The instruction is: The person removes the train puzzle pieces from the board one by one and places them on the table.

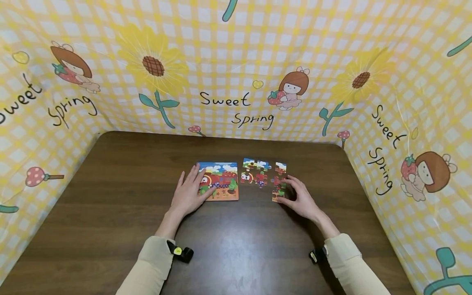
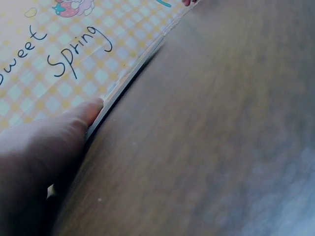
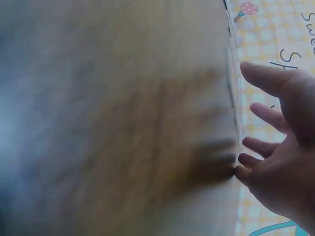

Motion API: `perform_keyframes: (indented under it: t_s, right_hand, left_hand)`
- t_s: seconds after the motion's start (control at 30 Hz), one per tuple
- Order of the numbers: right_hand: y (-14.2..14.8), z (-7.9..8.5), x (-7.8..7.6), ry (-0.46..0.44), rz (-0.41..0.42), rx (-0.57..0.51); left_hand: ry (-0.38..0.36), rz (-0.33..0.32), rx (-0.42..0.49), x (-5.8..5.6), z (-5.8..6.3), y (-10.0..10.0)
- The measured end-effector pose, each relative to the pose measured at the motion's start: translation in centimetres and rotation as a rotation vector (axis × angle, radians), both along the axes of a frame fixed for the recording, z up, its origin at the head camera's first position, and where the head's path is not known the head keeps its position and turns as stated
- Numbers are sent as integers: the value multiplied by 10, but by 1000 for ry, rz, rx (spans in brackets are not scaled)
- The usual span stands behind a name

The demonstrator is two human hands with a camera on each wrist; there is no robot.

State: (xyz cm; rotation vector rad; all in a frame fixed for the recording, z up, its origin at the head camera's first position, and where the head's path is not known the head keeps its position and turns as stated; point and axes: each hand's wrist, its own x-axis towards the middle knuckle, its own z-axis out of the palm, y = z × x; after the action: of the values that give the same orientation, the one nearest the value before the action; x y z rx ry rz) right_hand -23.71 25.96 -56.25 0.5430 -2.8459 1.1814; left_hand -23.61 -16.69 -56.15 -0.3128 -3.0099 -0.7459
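A square picture board (image 1: pixel 224 192) with a red cartoon train lies on the brown table. My left hand (image 1: pixel 187 192) rests on its left side, fingers stretched towards the far edge and thumb along the near part. To the board's right lies a group of jigsaw pieces (image 1: pixel 254 172) with part of a train picture. Farther right stands a narrow column of jigsaw pieces (image 1: pixel 279 182), a small gap away from that group. My right hand (image 1: pixel 302 200) is at the column's right side, fingertips on its right edge and thumb by its near end. In the right wrist view the fingers (image 3: pixel 266 76) are spread.
Yellow checked cloth (image 1: pixel 228 61) with printed flowers and figures walls the table at the back and both sides. The wooden tabletop (image 1: pixel 236 246) reflects light near the front. Black wrist straps (image 1: pixel 182 252) sit at both sleeve cuffs.
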Motion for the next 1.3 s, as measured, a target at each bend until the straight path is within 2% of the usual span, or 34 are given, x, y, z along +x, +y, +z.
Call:
perform_keyframes:
  t_s: [0.13,0.27,0.33,0.47,0.57,0.8,0.97,1.1,1.2,1.3]
  right_hand:
    - [5,-22,-17,68,-20,-4]
    - [-10,-16,-22,130,-5,-20]
    - [-20,-17,-25,128,5,-17]
    - [-39,-33,-37,134,39,11]
    - [-58,-36,-39,140,44,31]
    - [-115,-23,-24,229,-16,91]
    - [-152,-20,-19,201,96,75]
    - [-175,-2,-9,163,173,64]
    - [-187,17,1,151,176,63]
    - [-195,24,7,151,154,79]
  left_hand:
    - [-2,-1,-12,0,0,0]
    - [-4,-1,-14,0,0,0]
    - [-8,-1,-14,0,1,0]
    - [-14,0,-14,0,2,0]
    - [-15,-2,-5,0,2,0]
    - [3,-4,6,1,1,0]
    - [22,4,-3,2,2,0]
    - [19,5,-2,1,0,0]
    - [15,6,7,0,-1,0]
    - [18,8,6,0,-1,0]
